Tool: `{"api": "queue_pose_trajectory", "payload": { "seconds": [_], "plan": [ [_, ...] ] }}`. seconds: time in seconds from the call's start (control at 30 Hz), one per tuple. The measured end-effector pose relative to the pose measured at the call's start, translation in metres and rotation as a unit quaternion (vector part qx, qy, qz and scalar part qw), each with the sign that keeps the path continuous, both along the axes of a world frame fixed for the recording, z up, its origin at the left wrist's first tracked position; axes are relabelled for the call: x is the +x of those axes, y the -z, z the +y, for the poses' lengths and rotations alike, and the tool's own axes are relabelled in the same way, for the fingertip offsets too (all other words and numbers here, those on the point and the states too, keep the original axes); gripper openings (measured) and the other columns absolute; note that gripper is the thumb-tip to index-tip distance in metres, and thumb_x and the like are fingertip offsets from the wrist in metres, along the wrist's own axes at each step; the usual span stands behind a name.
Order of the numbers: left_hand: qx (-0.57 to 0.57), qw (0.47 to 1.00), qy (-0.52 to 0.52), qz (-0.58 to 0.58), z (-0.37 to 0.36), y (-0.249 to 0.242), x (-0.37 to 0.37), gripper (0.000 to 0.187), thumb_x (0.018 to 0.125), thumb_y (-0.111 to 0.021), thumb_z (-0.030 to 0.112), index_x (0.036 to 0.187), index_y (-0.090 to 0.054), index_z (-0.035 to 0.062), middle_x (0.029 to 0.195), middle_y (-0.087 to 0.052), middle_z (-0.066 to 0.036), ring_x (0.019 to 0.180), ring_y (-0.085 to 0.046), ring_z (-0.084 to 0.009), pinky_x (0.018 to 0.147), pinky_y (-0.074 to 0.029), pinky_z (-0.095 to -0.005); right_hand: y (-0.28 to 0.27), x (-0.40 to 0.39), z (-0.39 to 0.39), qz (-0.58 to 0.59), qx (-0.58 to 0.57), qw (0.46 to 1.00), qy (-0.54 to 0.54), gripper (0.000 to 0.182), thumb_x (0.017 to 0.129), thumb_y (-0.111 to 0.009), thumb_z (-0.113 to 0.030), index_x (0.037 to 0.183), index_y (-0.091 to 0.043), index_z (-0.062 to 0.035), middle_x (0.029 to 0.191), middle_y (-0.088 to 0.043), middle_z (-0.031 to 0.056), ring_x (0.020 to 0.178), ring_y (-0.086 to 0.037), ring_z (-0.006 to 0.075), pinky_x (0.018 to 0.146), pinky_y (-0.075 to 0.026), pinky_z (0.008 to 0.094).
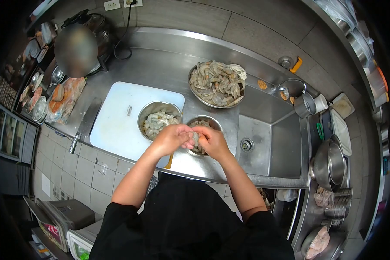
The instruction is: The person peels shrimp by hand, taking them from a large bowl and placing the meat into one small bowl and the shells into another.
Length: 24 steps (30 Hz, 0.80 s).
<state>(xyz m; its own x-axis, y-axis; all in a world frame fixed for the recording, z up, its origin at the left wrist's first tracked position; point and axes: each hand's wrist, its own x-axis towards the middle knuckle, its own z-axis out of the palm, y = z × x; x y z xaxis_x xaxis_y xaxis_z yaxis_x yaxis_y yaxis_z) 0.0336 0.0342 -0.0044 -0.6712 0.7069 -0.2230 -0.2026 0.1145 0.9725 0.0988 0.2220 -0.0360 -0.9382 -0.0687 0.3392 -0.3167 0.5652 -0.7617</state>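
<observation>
At the centre of the frame I have both hands together over the steel counter, working one small grey raw shrimp (196, 138) between them. My left hand (172, 138) is curled around it from the left, fingers closed on it, and my right hand (213, 141) pinches it from the right, thumb and fingertips shut on the same shrimp. It sits right between the two hands, just above the small round steel bowl (209, 122) in the middle of the frame, whose contents are mostly hidden by my hands; I can make out only some pale scraps at its far edge.

Just left of that, resting on the white plastic cutting board (117, 117), is a medium round steel bowl of pale shrimp (157, 122), roughly a third to half full; judging by the lighter, cleaner colour, I take these as the ones already peeled. Toward the upper centre sits a wide shallow steel pan heaped with grey shell-on shrimp (216, 83), just beside the empty steel sink basin (268, 138) at centre right.

By my reading the work is well short of half done: the heap in the wide pan is clearly larger than the batch in the medium bowl, so most of the shrimp are left to go.

A cleaver with a steel blade (86, 123) lies untouched left of the board.
</observation>
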Motion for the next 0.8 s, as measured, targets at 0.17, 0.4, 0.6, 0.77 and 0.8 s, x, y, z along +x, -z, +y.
{"api": "queue_pose_trajectory", "payload": {
  "seconds": [0.17,0.4,0.6,0.77,0.8],
  "plan": [
    [-0.073,0.96,-0.062,0.262,0.008,0.009,0.003,0.03,0.093,-0.063,0.02,0.114,-0.06,-0.0015,0.087,-0.066,-0.005,0.075,-0.06,-0.0109,0.069,-0.049,-0.024,0.018,0.002,-0.001,-0.124,-0.327,0.936,0.041,0.018,0.089,-0.047,0.002,0.103,-0.058,-0.0026,0.081,-0.061,0.0036,0.072,-0.059,0.0101,0.066,-0.048,0.0259],
    [-0.057,0.984,-0.051,0.162,0.015,0.011,0.009,0.032,0.094,-0.06,0.018,0.121,-0.058,0.0003,0.088,-0.063,-0.002,0.077,-0.055,-0.0066,0.068,-0.047,-0.0234,0.001,0.001,-0.013,-0.057,-0.16,0.984,0.057,0.015,0.089,-0.048,-0.002,0.098,-0.059,-0.0013,0.087,-0.064,0.0109,0.079,-0.063,0.0197,0.072,-0.05,0.0321],
    [0.031,0.995,-0.063,0.064,0.002,0.008,0.005,0.032,0.096,-0.047,0.01,0.126,-0.054,0.0023,0.09,-0.064,-0.005,0.078,-0.058,-0.0094,0.073,-0.05,-0.0249,0.0,0.003,0.011,-0.1,-0.178,0.971,0.121,0.015,0.09,-0.051,-0.007,0.098,-0.061,-0.0003,0.094,-0.064,0.0147,0.088,-0.063,0.0289,0.079,-0.049,0.0353],
    [0.077,0.995,-0.053,-0.026,0.005,0.011,0.0,0.033,0.099,-0.043,0.01,0.129,-0.05,0.0012,0.094,-0.063,-0.006,0.08,-0.057,-0.0098,0.075,-0.049,-0.0251,-0.014,0.001,0.002,-0.007,-0.034,0.998,0.049,0.018,0.094,-0.051,-0.016,0.1,-0.061,-0.0022,0.089,-0.066,0.0126,0.084,-0.064,0.0282,0.076,-0.049,0.0346],
    [0.074,0.995,-0.062,-0.02,0.007,0.011,0.001,0.031,0.098,-0.043,0.01,0.127,-0.052,0.0008,0.093,-0.063,-0.005,0.079,-0.057,-0.0097,0.074,-0.049,-0.0249,-0.012,0.001,0.001,-0.006,-0.035,0.998,0.051,0.018,0.094,-0.051,-0.016,0.1,-0.061,-0.0022,0.089,-0.066,0.0126,0.084,-0.064,0.0282,0.076,-0.049,0.0346]
  ]
}}
